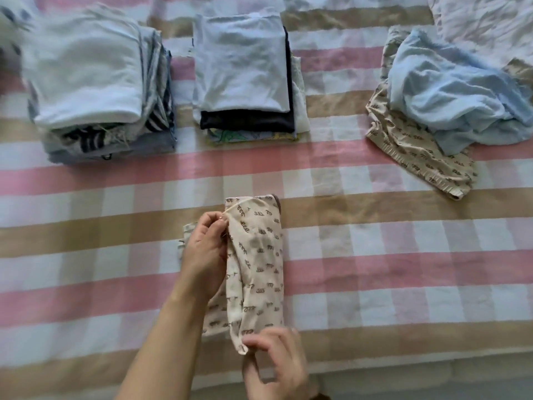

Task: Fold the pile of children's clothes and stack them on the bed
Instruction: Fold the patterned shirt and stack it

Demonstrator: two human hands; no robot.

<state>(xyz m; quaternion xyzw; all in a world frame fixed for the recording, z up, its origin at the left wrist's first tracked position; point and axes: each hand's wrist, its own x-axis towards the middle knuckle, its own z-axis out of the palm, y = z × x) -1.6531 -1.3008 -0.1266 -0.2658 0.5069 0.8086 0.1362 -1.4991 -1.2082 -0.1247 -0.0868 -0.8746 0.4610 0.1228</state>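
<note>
A cream garment with small brown prints (256, 261) lies folded lengthwise on the checked bed cover (375, 255), near the front edge. My left hand (206, 252) pinches its left edge near the top. My right hand (277, 359) pinches its lower corner. Two folded stacks stand at the back: a tall one topped by a white piece (86, 73) at the left, and a lower one topped by a pale blue piece (242, 64) in the middle. At the right lies an unfolded pile: a crumpled light blue garment (455, 90) over a cream printed one (418, 157).
Rumpled white bedding (484, 21) lies at the back right corner. The front edge of the bed runs along the bottom of the view, with darker floor (432, 385) below it.
</note>
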